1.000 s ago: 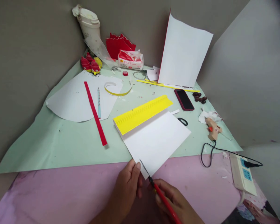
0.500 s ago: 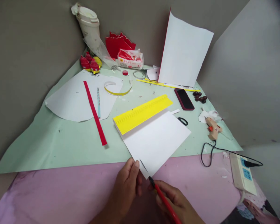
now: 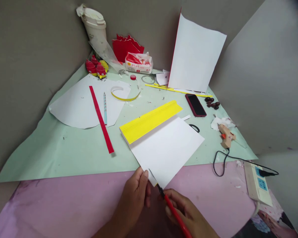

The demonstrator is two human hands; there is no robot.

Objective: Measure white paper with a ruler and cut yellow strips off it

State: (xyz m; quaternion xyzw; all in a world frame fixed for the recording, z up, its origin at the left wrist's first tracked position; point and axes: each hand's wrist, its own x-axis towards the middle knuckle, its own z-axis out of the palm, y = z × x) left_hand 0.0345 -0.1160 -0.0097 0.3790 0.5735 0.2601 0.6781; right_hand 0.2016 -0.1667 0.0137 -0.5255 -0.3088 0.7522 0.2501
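A sheet of paper [image 3: 161,152], white on the side facing me with a yellow folded strip [image 3: 151,120] along its far edge, reaches from the green sheet to my hands. My left hand [image 3: 136,188] pinches the near left edge, thumb on top. In my right hand [image 3: 182,206] are red-handled scissors [image 3: 172,208], their dark blades at the sheet's near corner. A short slit shows in the paper just ahead of the blades. Part of the right fingers is hidden behind the handle.
A red strip [image 3: 101,120] and a pencil [image 3: 105,109] lie left on white paper [image 3: 74,102]. To the right are a phone [image 3: 196,105], a black loop handle [image 3: 194,128] partly under the sheet, a glue gun [image 3: 226,135] and its cord to a power strip [image 3: 259,185].
The scissor blades have moved slightly further into the near corner, and a narrow edge piece is parting from the sheet. My left hand keeps its hold.
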